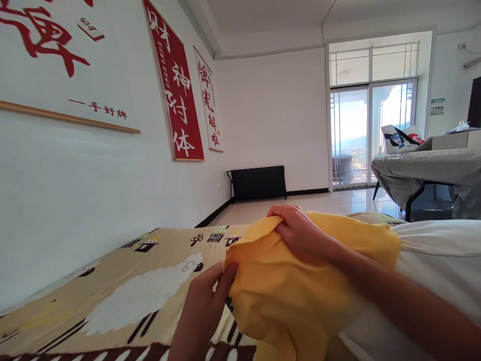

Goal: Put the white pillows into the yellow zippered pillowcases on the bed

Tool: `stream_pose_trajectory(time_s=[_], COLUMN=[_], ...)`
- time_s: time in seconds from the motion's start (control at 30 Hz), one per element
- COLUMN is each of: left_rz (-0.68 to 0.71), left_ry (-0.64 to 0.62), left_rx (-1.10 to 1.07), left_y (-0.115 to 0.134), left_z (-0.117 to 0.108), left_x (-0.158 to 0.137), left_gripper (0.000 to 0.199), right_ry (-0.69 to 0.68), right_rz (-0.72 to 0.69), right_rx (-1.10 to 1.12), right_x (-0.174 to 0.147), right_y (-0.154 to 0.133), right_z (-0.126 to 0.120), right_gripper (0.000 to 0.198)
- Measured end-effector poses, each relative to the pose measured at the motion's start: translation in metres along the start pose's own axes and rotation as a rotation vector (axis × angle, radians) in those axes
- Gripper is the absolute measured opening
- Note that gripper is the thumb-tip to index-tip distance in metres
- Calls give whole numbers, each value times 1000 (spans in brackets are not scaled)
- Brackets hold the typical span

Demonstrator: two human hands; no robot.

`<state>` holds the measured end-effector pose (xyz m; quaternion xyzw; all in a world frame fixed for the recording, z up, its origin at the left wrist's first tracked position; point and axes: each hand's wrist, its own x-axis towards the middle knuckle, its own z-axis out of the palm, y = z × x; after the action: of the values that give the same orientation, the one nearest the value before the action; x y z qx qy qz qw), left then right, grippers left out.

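Observation:
A piece of yellow cloth point(289, 276) hangs in loose folds between my hands, above the bed. My left hand point(210, 301) pinches its left edge between thumb and fingers. Higher up and to the right, my right hand point(300, 228) is closed on the cloth's upper edge, the fingertips partly hidden by the fabric. More yellow fabric stretches behind my right forearm to white fabric point(439, 243) at the right; whether the two are one piece I cannot tell. The lower end of the cloth runs out of view.
Beneath lies a beige blanket point(150, 291) with sheep figures, beside a white wall with hanging scrolls point(182, 100). A black folded piece of furniture point(259, 183) leans at the far wall. At the right, a covered table point(421, 163) holds boxes, near glass doors point(349, 135).

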<state>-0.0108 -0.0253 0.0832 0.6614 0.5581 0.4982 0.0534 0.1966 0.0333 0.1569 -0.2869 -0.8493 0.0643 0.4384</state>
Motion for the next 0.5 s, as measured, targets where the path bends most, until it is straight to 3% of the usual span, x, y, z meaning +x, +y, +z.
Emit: stream_pose_trajectory(time_s=[0.07,0.2,0.4,0.5], left_rz=[-54,-145,-430,-453], left_ry=[65,271,371,382], left_rx=[-45,-236,-276,-280], left_y=[3,25,46,48], left_z=[-2,-1,5,7], left_x=[0,-6,-16,-17], left_gripper=[42,60,47,45], right_ry=[-41,-97,-203,-200], right_rz=[-20,-114,-252,-263], right_rx=[10,10,-28,-37], right_x=[-1,-9,-15,-14], right_y=[1,-8,-24,-26], right_z=[1,4,8,9], right_gripper=[18,21,20,20])
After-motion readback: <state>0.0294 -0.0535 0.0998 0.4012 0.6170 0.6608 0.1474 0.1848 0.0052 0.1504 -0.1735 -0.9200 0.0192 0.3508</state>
